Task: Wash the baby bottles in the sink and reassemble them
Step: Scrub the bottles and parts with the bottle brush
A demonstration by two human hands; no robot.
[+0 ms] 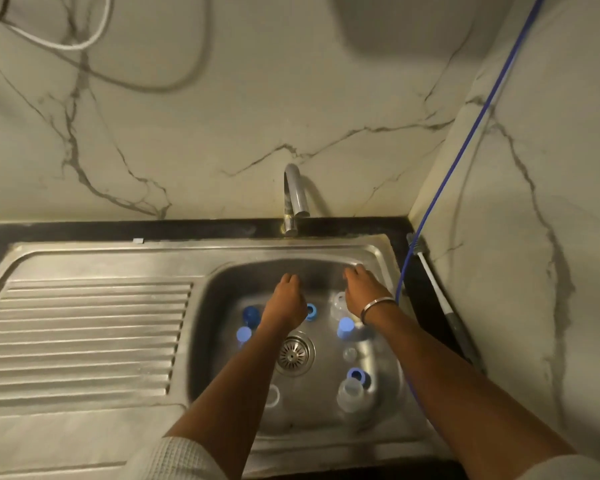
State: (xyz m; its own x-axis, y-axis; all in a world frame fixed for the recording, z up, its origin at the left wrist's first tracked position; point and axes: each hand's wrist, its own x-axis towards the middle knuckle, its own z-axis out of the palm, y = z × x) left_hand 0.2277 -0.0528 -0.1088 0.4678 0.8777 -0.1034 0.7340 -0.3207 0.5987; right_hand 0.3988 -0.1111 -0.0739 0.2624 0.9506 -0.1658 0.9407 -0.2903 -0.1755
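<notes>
Blue caps point(245, 333) and clear bottles point(351, 394) lie loose beneath both hands. Left hand point(284, 303) and right hand point(364, 289) hover, fingers loosely curled, holding nothing. Wet plastic could slip from a hasty grasp.

Two hands point(286, 299), one faucet point(293, 199), one drain strainer point(293, 353), one sink point(201, 306).

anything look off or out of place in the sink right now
Nothing damaged or spilled. The bottles are simply apart: blue caps and rings and a clear bottle lie scattered across the basin around the drain. Both hands hover empty.
</notes>
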